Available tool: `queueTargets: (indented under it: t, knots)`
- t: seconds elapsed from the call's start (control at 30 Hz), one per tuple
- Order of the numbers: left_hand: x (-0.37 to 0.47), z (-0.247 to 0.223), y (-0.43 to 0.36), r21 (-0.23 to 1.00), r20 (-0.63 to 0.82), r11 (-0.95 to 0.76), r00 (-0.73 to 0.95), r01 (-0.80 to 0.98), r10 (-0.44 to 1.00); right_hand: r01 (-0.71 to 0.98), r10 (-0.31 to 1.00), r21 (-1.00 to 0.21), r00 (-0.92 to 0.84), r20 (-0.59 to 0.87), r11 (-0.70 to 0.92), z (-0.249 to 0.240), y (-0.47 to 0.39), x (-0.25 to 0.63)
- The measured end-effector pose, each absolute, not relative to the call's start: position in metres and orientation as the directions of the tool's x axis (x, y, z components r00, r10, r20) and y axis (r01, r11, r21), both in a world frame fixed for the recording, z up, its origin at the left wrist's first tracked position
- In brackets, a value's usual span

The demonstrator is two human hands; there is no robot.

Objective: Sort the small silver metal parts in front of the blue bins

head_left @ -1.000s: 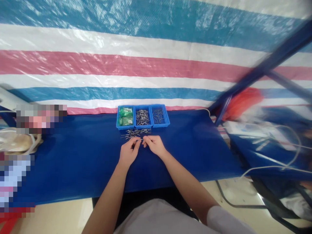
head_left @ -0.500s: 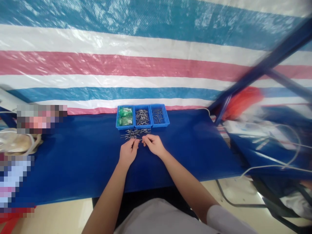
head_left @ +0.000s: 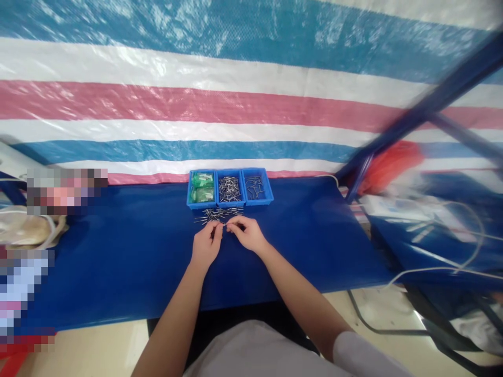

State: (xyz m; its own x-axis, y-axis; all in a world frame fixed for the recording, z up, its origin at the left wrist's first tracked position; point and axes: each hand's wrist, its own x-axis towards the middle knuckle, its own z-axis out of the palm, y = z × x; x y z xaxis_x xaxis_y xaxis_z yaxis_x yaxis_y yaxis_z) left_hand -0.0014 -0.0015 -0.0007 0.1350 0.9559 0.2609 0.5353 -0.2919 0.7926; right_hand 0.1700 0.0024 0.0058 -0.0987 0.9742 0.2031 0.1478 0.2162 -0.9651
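My left hand is closed in a pinch on a thin metal rod, only a sliver of which shows between my fingertips. Facing it, my right hand pinches the rod's other end, its thumb and forefinger almost touching the left fingertips. Just beyond both hands, a loose pile of metal rods lies on the blue table. Behind the pile stand three blue bins side by side. Green-and-clear packets fill the left bin, many short metal rods the middle one, and fewer, thinner rods the right one.
A striped plastic sheet hangs behind the table. Blue metal frame bars rise at the right, near a second table with white items, cables and a red bag. Bags and blurred-out things sit along the left edge.
My right hand has shifted slightly left, toward my left hand, so the gap between the fingertips is narrower and less of the rod shows. The bins and pile look the same.
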Motion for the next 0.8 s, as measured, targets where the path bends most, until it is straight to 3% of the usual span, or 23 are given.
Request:
queueTargets:
  t: [0.53,0.8]
  knots:
    - [-0.0004,-0.0027,-0.0023,0.85,0.241,-0.26,0.102,0.457,0.965,0.206,0.967,-0.946,-0.086,0.239,0.252,0.0048,0.0025,0.1716]
    - [-0.0021,-0.0017,-0.0015,0.802,0.245,-0.262,0.104,0.537,0.964,0.19,0.966,-0.947,-0.079,0.248,0.258,0.0027,0.0022,0.1706]
